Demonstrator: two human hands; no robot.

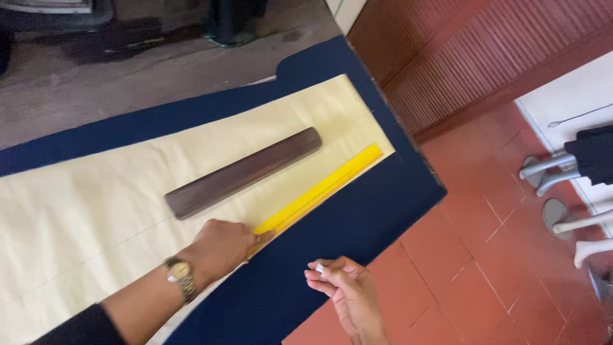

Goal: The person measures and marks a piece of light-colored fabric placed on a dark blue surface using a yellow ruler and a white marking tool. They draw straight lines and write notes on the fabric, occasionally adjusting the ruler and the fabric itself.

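Note:
My left hand (222,248), with a wristwatch on the wrist, presses down on the near end of a yellow ruler (322,188). The ruler lies along the edge of a cream paper pattern (96,204) spread over dark blue fabric (357,217). A dark wooden bar (242,172) rests on the paper just beyond the ruler. My right hand (345,291) hovers near the fabric's front edge and pinches a small white piece of chalk (320,268) between its fingers.
The table ends at the right, above a red tiled floor (498,255). A ribbed reddish-brown panel (460,57) stands at the upper right. Grey metal chair legs (562,191) are at the far right. Dark objects sit at the table's far end.

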